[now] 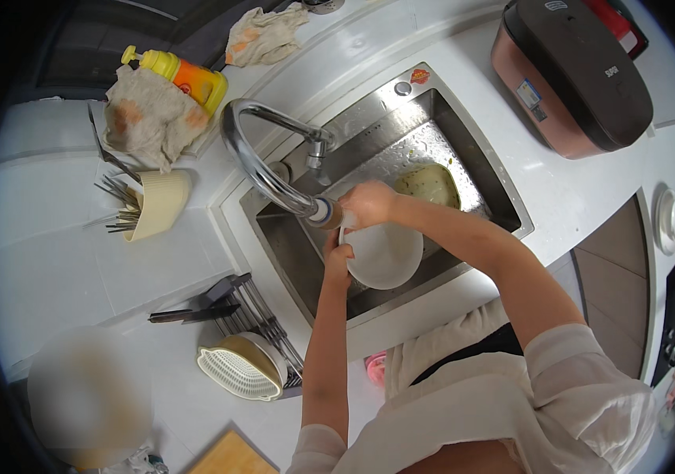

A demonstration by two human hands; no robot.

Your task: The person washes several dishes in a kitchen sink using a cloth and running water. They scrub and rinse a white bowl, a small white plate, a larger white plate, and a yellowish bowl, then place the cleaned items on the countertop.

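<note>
A white bowl (389, 257) is tilted over the steel sink (464, 130), under the end of the curved chrome faucet (254, 170). My left hand (337, 262) grips its left rim, with the thumb showing on the near side. At the bowl's far rim, close below the spout, my right hand (371, 204) has its fingers curled against the edge; the spout partly hides the fingertips. Behind my right wrist, a pale greenish bowl (428, 186) with dark bits on it lies on the wet sink floor.
A pink-and-black rice cooker (567, 79) stands right of the sink. Left are a yellow pump bottle (195, 83), a draped cloth (152, 114), a cream utensil holder (160, 205), a drying rack (254, 308) with a colander (243, 367), and a wooden board (231, 457).
</note>
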